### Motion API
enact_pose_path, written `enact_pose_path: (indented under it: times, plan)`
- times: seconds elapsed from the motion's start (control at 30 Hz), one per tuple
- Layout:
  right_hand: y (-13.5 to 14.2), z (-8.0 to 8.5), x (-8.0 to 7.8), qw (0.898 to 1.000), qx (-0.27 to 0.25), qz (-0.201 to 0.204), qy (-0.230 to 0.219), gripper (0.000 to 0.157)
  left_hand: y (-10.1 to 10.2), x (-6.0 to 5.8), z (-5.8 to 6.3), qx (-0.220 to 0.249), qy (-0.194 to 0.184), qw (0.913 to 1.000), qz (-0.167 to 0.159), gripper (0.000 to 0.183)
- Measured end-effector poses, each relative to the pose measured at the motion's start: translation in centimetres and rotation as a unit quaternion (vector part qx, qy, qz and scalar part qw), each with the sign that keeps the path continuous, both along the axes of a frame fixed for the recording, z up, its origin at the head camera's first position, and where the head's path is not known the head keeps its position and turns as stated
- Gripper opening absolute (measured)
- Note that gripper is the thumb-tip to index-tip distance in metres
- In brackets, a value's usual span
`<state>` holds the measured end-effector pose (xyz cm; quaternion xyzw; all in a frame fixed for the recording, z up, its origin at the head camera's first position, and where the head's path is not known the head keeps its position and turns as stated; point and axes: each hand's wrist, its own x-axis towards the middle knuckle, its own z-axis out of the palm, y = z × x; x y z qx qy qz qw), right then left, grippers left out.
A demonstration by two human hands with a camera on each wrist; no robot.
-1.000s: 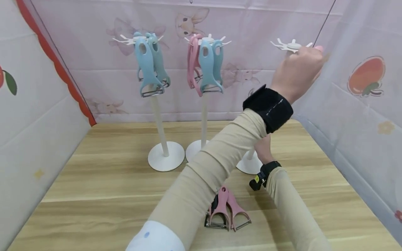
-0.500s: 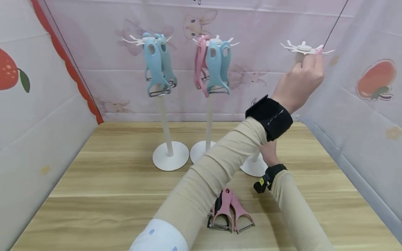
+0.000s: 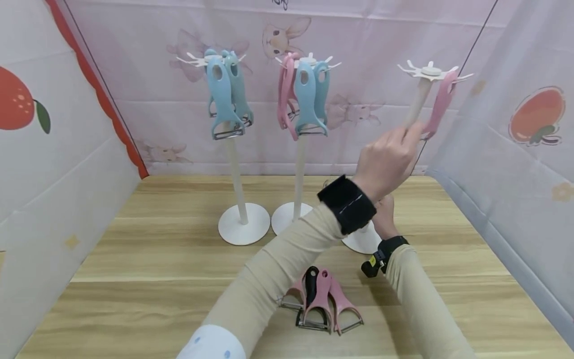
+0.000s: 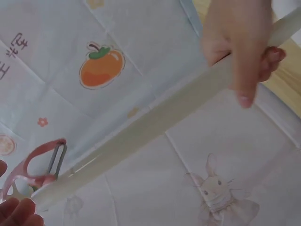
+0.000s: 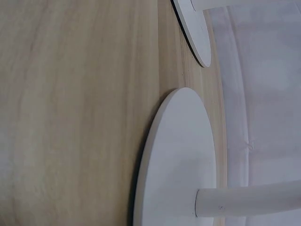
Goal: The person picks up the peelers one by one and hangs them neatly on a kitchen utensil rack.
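A pink peeler (image 3: 441, 104) hangs by its handle hole from an arm of the right white stand (image 3: 431, 72). Just below and left of it is my left hand (image 3: 386, 160), holding nothing. In the left wrist view, the fingertips (image 4: 19, 213) are apart from the thumb, near the peeler's (image 4: 35, 162) blade end. My right hand (image 3: 384, 217) grips the lower pole of that stand, its fingers curled round it in the left wrist view. On the table in front lie several peelers, pink ones (image 3: 321, 299) and a black one (image 3: 311, 285), overlapping in a fan.
A left stand (image 3: 237, 174) carries light blue peelers (image 3: 219, 94). The middle stand (image 3: 299, 169) holds blue peelers (image 3: 306, 94) and pink ones (image 3: 285, 94). Their round white bases (image 3: 244, 232) stand on the wooden table (image 3: 157, 279), with printed cloth behind and at the sides.
My left hand has let go of the pink peeler, now hanging on the right stand, and has moved down and left. The right hand stays on the pole. More of the peeler pile shows.
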<state>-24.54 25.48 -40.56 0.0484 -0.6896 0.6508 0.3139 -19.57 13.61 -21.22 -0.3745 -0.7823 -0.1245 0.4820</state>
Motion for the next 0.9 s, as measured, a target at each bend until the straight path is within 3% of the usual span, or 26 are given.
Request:
enact_pose_path:
  times: [0.07, 0.13, 0.3, 0.37, 0.43, 0.5, 0.57, 0.67, 0.77, 0.9]
  plan:
    - [-0.8, 1.4, 0.8, 1.000, 0.004, -0.007, -0.029, 0.023, -0.8, 0.1, -1.0, 0.001, -0.004, 0.9999, -0.009, 0.026]
    - [-1.0, 1.5, 0.9, 0.998, 0.002, -0.025, -0.065, 0.027, -1.7, 0.2, -1.9, -0.001, -0.012, 0.9997, -0.019, 0.026]
    - [-1.3, 2.0, 1.6, 0.997, 0.013, -0.015, -0.074, 0.012, -4.1, 1.3, -4.7, -0.034, -0.067, 0.9966, -0.034, 0.013]
    - [-1.1, 1.8, 1.4, 0.997, 0.025, -0.013, -0.067, 0.013, -5.2, 2.0, -5.9, -0.070, -0.116, 0.9906, -0.019, 0.012]
    - [-1.0, 1.5, 1.1, 0.997, 0.029, -0.014, -0.069, 0.020, -6.4, 2.5, -7.1, -0.112, -0.176, 0.9779, 0.001, 0.014]
    - [-1.0, 1.5, 0.9, 0.996, 0.028, -0.024, -0.083, 0.027, -7.4, 2.8, -8.4, -0.145, -0.209, 0.9668, 0.026, 0.015]
    - [-1.0, 1.5, 0.8, 0.995, 0.026, -0.030, -0.087, 0.030, -8.4, 2.9, -9.6, -0.161, -0.223, 0.9608, 0.040, 0.016]
    - [-1.0, 1.5, 0.7, 0.995, 0.029, -0.034, -0.092, 0.030, -9.7, 2.6, -11.5, -0.155, -0.208, 0.9649, 0.043, 0.012]
    - [-0.9, 1.5, 0.6, 0.994, 0.029, -0.032, -0.097, 0.029, -10.8, 2.4, -13.1, -0.156, -0.215, 0.9625, 0.057, 0.009]
    - [-1.1, 2.0, 1.1, 0.994, 0.023, -0.024, -0.108, 0.030, -11.9, 2.3, -15.0, -0.191, -0.265, 0.9412, 0.086, 0.008]
